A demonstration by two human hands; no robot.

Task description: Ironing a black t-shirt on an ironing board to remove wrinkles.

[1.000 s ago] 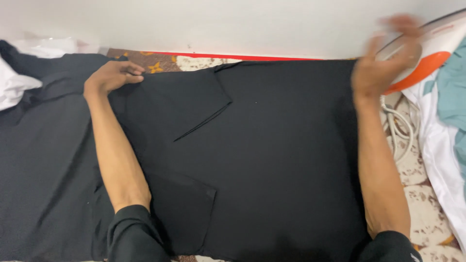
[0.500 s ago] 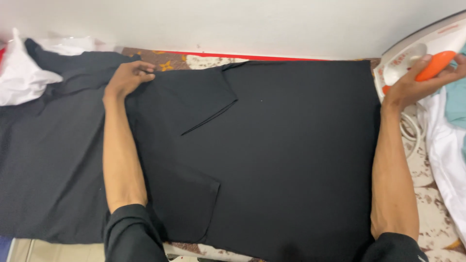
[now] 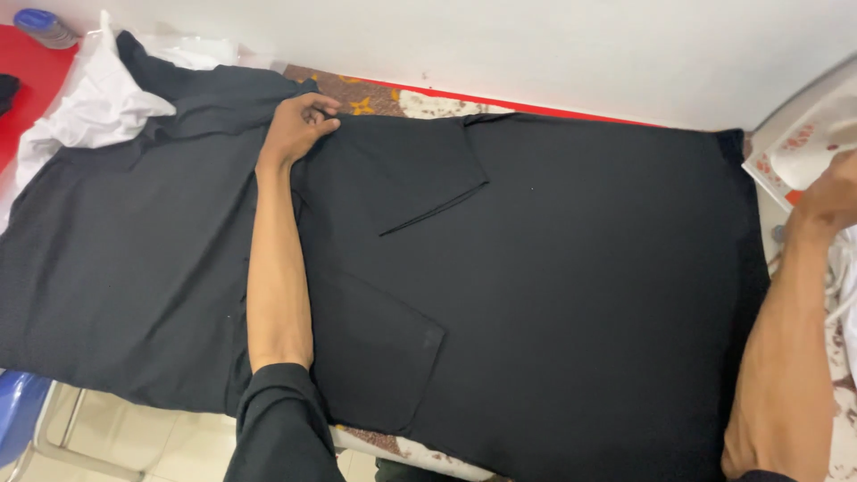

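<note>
A black shirt [image 3: 571, 295] lies spread flat over the ironing surface, both short sleeves folded in toward the middle. My left hand [image 3: 296, 128] rests near the collar end at the far edge, fingers pinching the black fabric. At the right edge of the view my right hand [image 3: 832, 195] grips a white and orange clothes iron [image 3: 799, 147], which stands just off the shirt's hem; only part of the iron and hand show.
A white cloth [image 3: 94, 107] lies bunched at the far left on a red surface [image 3: 27, 80]. A patterned pad [image 3: 375, 96] with a red edge runs along the white wall. A blue object [image 3: 18, 406] and tiled floor show at bottom left.
The view has shifted left and closer. My right hand reached the iron at the right and took hold of its handle. My left hand stayed on the fabric near the collar.
</note>
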